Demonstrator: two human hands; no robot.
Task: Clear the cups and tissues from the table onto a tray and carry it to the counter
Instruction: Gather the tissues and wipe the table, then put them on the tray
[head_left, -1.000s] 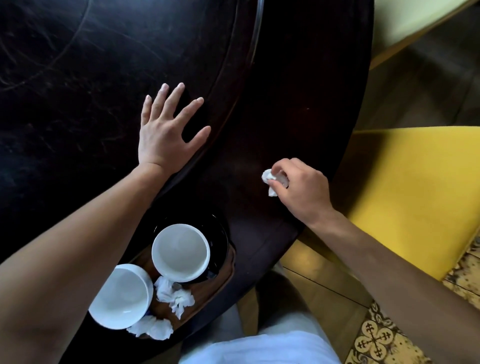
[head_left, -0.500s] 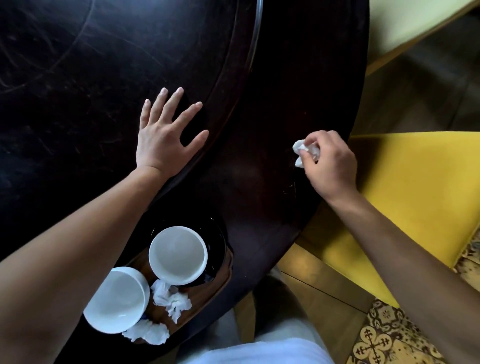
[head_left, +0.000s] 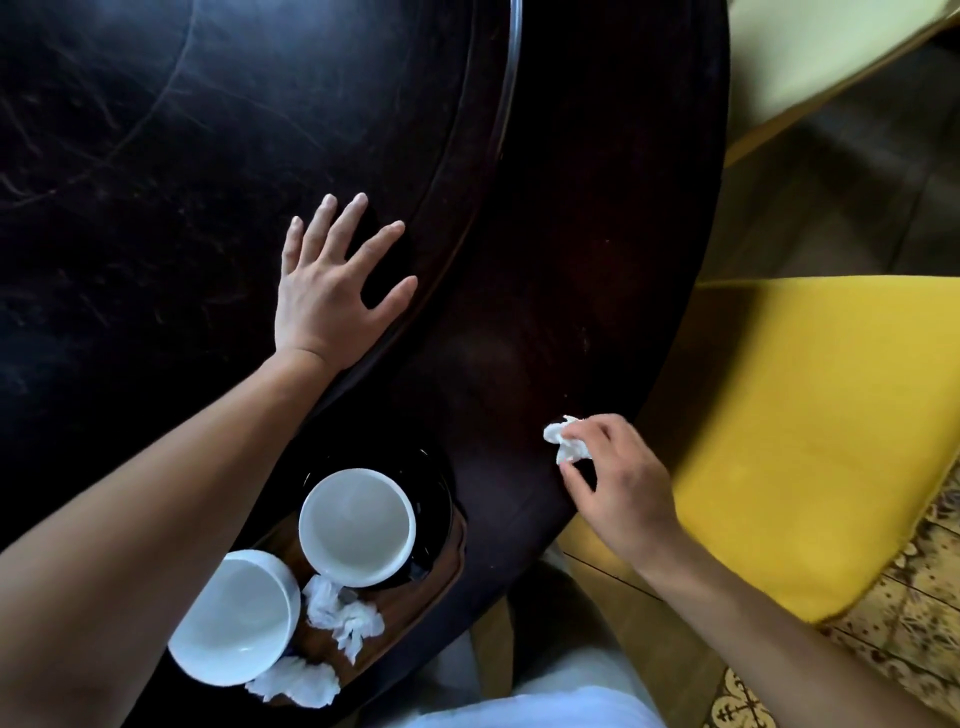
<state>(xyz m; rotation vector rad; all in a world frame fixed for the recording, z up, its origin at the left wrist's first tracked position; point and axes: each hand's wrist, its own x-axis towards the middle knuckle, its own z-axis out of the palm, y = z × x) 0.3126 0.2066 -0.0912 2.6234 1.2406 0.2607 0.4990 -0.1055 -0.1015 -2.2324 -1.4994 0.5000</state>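
A person's right hand (head_left: 618, 493), pinching a crumpled tissue (head_left: 566, 441), is drawing back along the counter's (head_left: 597, 260) near edge toward the tray (head_left: 447, 566), while the left hand (head_left: 332, 291) is resting spread flat.

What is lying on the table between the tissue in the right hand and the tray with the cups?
Nothing: in the head view only bare dark table separates the tissue pinched by the right hand from the tray.
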